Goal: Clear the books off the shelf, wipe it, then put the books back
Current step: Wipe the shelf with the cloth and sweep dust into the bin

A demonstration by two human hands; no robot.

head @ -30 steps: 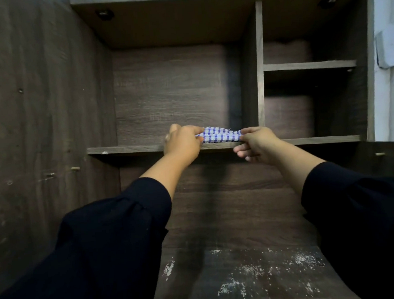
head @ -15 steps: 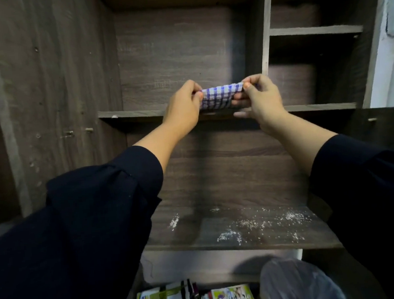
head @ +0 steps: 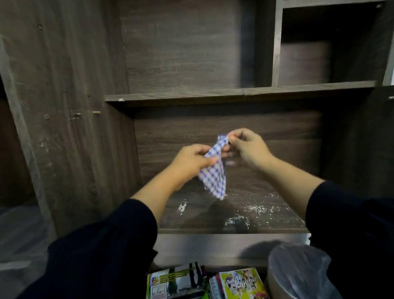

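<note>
A blue-and-white checked cloth (head: 213, 179) hangs in the air in front of the dark wooden shelf unit. My left hand (head: 190, 162) grips its upper left part. My right hand (head: 247, 145) pinches its top corner between thumb and fingers. The cloth droops down over the lower shelf board (head: 261, 217), which carries white dust specks. The upper shelf board (head: 234, 92) holds nothing. Several books (head: 205, 288) lie below the unit at the bottom edge of the view.
A bin lined with a clear plastic bag (head: 298, 280) stands at the bottom right beside the books. A vertical divider (head: 276, 36) splits off small compartments at the upper right. The unit's left side panel (head: 72, 111) stands close by.
Both hands have brought the cloth down from the upper shelf edge to the front of the lower compartment. The cloth now hangs unfolded. The view has tilted down, showing the books and bin.
</note>
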